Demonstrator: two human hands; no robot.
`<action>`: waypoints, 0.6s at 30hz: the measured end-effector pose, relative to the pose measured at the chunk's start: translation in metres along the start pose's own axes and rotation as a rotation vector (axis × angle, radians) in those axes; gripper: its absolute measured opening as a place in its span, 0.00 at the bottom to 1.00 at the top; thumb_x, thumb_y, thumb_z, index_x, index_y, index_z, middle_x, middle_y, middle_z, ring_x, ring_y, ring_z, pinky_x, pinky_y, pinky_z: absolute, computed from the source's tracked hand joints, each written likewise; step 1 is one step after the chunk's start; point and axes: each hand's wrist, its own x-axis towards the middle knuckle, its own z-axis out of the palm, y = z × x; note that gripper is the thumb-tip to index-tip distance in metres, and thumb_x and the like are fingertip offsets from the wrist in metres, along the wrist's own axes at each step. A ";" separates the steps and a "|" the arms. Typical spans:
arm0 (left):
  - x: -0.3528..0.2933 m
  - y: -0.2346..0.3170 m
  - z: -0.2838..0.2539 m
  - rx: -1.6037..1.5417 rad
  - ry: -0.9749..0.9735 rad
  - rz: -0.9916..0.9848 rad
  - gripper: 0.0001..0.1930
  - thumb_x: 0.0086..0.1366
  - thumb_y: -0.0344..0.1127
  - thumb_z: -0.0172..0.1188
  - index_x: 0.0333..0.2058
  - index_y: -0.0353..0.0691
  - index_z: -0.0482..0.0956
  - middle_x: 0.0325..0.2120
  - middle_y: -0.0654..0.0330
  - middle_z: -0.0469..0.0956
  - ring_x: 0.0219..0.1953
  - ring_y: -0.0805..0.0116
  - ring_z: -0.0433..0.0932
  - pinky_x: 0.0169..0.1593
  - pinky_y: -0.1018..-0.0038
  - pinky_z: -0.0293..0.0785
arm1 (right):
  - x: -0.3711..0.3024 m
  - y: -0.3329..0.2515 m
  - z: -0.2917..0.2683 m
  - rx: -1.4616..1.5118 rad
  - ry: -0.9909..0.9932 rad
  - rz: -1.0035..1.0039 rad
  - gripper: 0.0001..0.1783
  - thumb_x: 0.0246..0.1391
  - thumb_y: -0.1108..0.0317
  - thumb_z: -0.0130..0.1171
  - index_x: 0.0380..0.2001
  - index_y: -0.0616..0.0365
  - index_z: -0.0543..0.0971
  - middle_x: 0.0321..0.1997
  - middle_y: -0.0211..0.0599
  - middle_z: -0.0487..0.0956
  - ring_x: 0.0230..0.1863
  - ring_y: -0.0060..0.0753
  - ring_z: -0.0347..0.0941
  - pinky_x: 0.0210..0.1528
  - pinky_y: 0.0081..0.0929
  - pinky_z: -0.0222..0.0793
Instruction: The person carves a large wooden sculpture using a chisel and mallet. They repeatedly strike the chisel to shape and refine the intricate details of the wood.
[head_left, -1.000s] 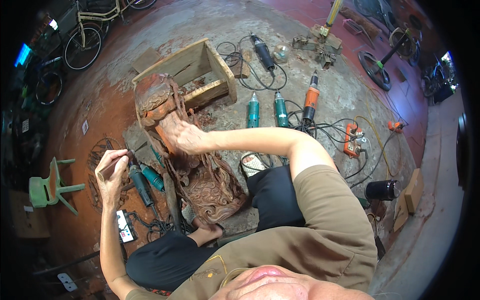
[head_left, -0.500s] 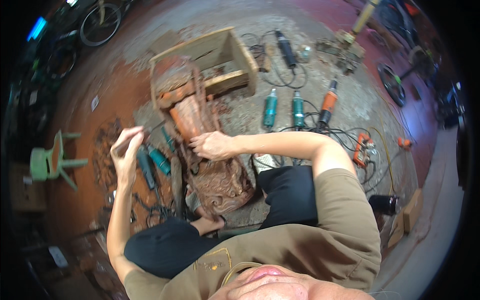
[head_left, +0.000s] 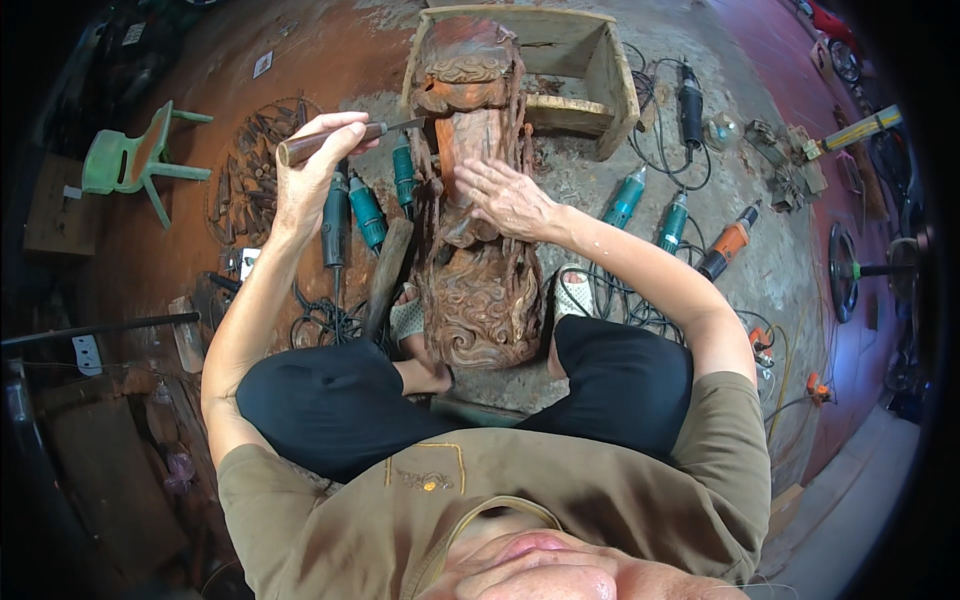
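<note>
Left hand [head_left: 312,160] fisted round chisel [head_left: 345,138], right hand [head_left: 505,195] spread flat on carved wooden statue [head_left: 478,210] lying between knees; looks heavy, rigid, fragile relief, grip solid trunk

Counted: five teal handheld power tools [head_left: 366,212], one orange power tool [head_left: 728,244], one green plastic chair [head_left: 130,160], one reddish carved wooden sculpture [head_left: 478,230].

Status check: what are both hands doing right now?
Left hand gripping chisel, raised beside carving. Right hand flat on wooden carving. Power tools lying alongside.
</note>
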 end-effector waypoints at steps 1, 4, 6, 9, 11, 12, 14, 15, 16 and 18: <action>0.000 -0.002 0.000 0.000 0.003 -0.004 0.13 0.67 0.35 0.64 0.45 0.33 0.82 0.38 0.54 0.85 0.41 0.67 0.84 0.50 0.71 0.77 | -0.004 -0.005 0.001 0.084 -0.022 -0.016 0.30 0.65 0.52 0.51 0.63 0.63 0.70 0.72 0.44 0.64 0.76 0.42 0.54 0.76 0.45 0.45; 0.001 -0.006 0.001 -0.020 -0.010 0.002 0.13 0.67 0.35 0.64 0.45 0.33 0.82 0.39 0.54 0.85 0.41 0.66 0.84 0.50 0.71 0.78 | -0.002 -0.002 -0.004 0.135 -0.096 -0.035 0.27 0.67 0.52 0.48 0.61 0.59 0.73 0.72 0.37 0.66 0.75 0.35 0.55 0.77 0.47 0.44; 0.001 -0.008 0.000 -0.002 -0.014 -0.030 0.14 0.68 0.36 0.62 0.47 0.33 0.81 0.40 0.53 0.84 0.43 0.66 0.83 0.52 0.71 0.77 | 0.007 0.012 -0.004 -0.005 -0.094 -0.025 0.28 0.68 0.52 0.47 0.64 0.57 0.71 0.73 0.36 0.65 0.75 0.34 0.55 0.77 0.49 0.42; 0.002 -0.012 0.000 0.009 -0.015 -0.041 0.14 0.69 0.36 0.61 0.48 0.33 0.80 0.41 0.53 0.83 0.44 0.65 0.83 0.53 0.71 0.76 | 0.028 0.040 -0.001 -0.153 0.028 0.008 0.33 0.67 0.49 0.47 0.69 0.55 0.63 0.75 0.33 0.62 0.75 0.34 0.54 0.76 0.52 0.43; 0.003 -0.017 -0.002 0.007 -0.007 -0.037 0.14 0.69 0.36 0.61 0.48 0.33 0.80 0.41 0.53 0.83 0.44 0.66 0.83 0.53 0.71 0.76 | 0.040 0.048 -0.003 -0.177 0.086 0.035 0.34 0.66 0.48 0.49 0.68 0.56 0.65 0.74 0.34 0.62 0.75 0.36 0.55 0.75 0.52 0.46; 0.004 -0.021 -0.003 0.005 -0.001 -0.037 0.14 0.69 0.36 0.61 0.48 0.33 0.80 0.41 0.53 0.83 0.44 0.66 0.83 0.53 0.71 0.76 | 0.044 0.049 -0.002 -0.196 0.128 0.055 0.34 0.66 0.48 0.49 0.68 0.56 0.65 0.74 0.35 0.62 0.75 0.36 0.55 0.74 0.51 0.47; 0.005 -0.030 -0.006 0.001 0.013 -0.045 0.14 0.69 0.36 0.61 0.48 0.33 0.80 0.41 0.53 0.83 0.45 0.66 0.83 0.53 0.71 0.76 | 0.047 0.047 0.000 -0.207 0.153 0.083 0.34 0.66 0.48 0.50 0.67 0.57 0.66 0.74 0.36 0.62 0.75 0.38 0.53 0.74 0.50 0.47; 0.005 -0.035 -0.009 -0.001 0.021 -0.054 0.15 0.69 0.36 0.62 0.48 0.33 0.80 0.41 0.53 0.83 0.45 0.66 0.83 0.53 0.71 0.76 | 0.047 0.045 0.000 -0.198 0.137 0.090 0.34 0.66 0.49 0.50 0.67 0.58 0.65 0.74 0.38 0.62 0.76 0.39 0.52 0.75 0.49 0.46; 0.005 -0.040 -0.010 -0.004 0.028 -0.062 0.15 0.69 0.36 0.62 0.49 0.33 0.80 0.41 0.54 0.83 0.45 0.66 0.83 0.53 0.71 0.76 | 0.046 0.042 0.000 -0.191 0.120 0.099 0.34 0.66 0.49 0.50 0.68 0.58 0.65 0.74 0.39 0.62 0.77 0.39 0.50 0.76 0.48 0.45; 0.005 -0.044 -0.010 -0.005 0.041 -0.085 0.15 0.68 0.36 0.62 0.49 0.34 0.79 0.42 0.54 0.83 0.45 0.66 0.83 0.53 0.71 0.76 | 0.038 0.033 0.005 -0.138 0.107 0.074 0.34 0.65 0.50 0.51 0.67 0.60 0.65 0.75 0.40 0.61 0.76 0.41 0.51 0.75 0.45 0.46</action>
